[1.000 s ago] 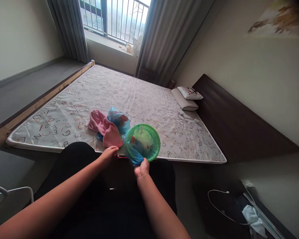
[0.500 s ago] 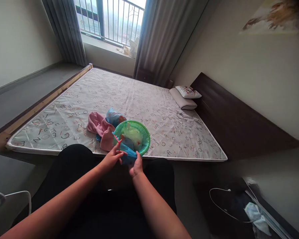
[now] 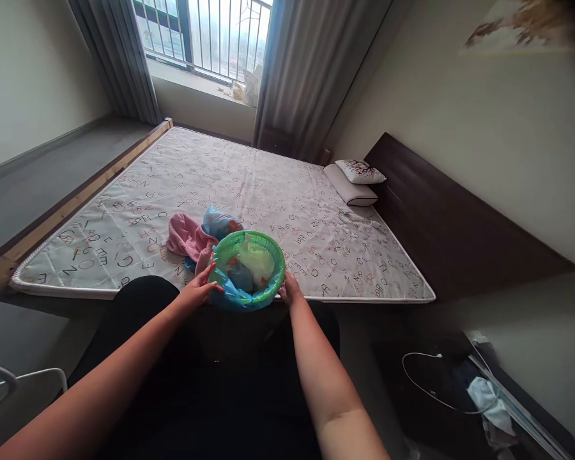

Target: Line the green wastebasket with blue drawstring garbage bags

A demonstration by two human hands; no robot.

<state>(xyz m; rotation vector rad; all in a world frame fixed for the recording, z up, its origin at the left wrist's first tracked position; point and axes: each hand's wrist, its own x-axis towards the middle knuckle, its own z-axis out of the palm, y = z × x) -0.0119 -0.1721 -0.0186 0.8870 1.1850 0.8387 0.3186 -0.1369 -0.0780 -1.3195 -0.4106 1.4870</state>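
Observation:
A round green plastic basket (image 3: 282,262) is held between my hands at the near edge of the mattress. A thin blue plastic bag (image 3: 239,300) drapes over its near rim. Inside lie a pale yellowish-green bag (image 3: 257,262) and a grey-blue bundle (image 3: 242,278). My left hand (image 3: 200,287) grips the left side, with thin red strips at its fingers that I cannot identify. On the right side, my right hand (image 3: 291,289) is closed round the basket wall, its fingertips partly hidden. Left of the basket lie a pink cloth (image 3: 188,236) and a blue patterned plastic bundle (image 3: 220,222).
The mattress (image 3: 211,172), printed with letters, spreads out before me. A pillow (image 3: 349,185) and a cushion (image 3: 360,171) lie by the dark headboard (image 3: 441,211). At lower right a white cable (image 3: 426,399) and a crumpled white item (image 3: 486,396) rest on a dark surface.
My right hand has moved from the basket's near rim to its right side. My left hand has shifted left onto its left side. The blue bag now lies spread along the near rim.

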